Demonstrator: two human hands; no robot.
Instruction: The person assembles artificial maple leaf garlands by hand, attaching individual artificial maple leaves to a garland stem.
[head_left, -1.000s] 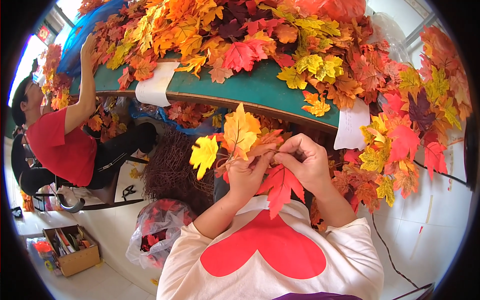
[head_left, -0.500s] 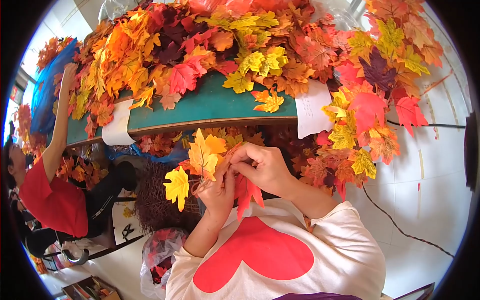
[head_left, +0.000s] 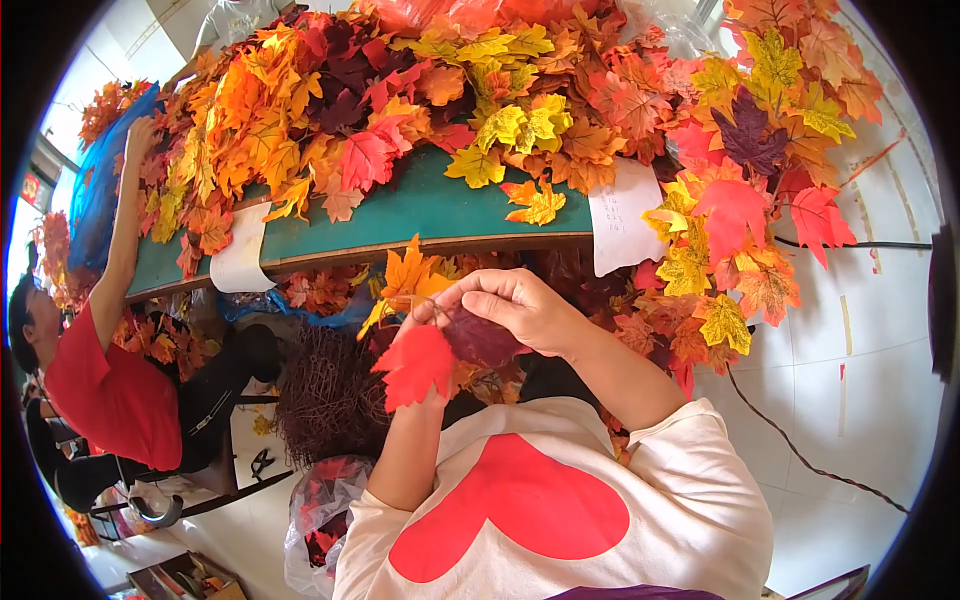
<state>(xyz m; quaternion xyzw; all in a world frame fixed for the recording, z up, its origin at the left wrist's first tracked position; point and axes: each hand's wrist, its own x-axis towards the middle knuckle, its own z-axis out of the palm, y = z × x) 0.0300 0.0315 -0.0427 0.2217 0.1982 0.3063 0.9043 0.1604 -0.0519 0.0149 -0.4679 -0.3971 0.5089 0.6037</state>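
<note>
Red leaf (head_left: pixel 415 365) below right hand (head_left: pixel 520 305), pinched with dark maroon leaf (head_left: pixel 482 340); left hand hidden

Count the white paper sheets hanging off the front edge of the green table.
2. One paper sheet hangs at the table's left part, near the co-worker's raised arm; the other paper sheet hangs at the right, above the person's right hand. Leaves may hide more.

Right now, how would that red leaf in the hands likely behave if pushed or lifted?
The red leaf looks thin and flat, so probably very light. It droops below the left hand, so likely floppy rather than stiff. Its cloth-like surface suggests it would bend, not break, under the right hand.
</note>
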